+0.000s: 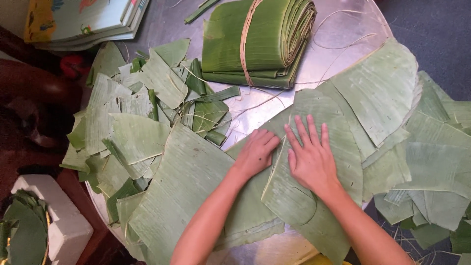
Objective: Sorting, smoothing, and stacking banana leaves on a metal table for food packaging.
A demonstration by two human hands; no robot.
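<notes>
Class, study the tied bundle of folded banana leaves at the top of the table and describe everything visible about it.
The bundle of banana leaves is a thick stack of dark, glossy green leaf sheets folded over, their layered edges showing at its right end. A pale straw-like tie wraps once around its middle. It lies flat on the shiny metal table, apart from both hands, with loose paler leaf pieces just below and left of it.

left hand (256,153) curled on banana leaf (314,206) | right hand (310,158) flat, fingers toward 12 | tied leaf bundle (257,39) at 12 | metal surface (338,44)
</notes>
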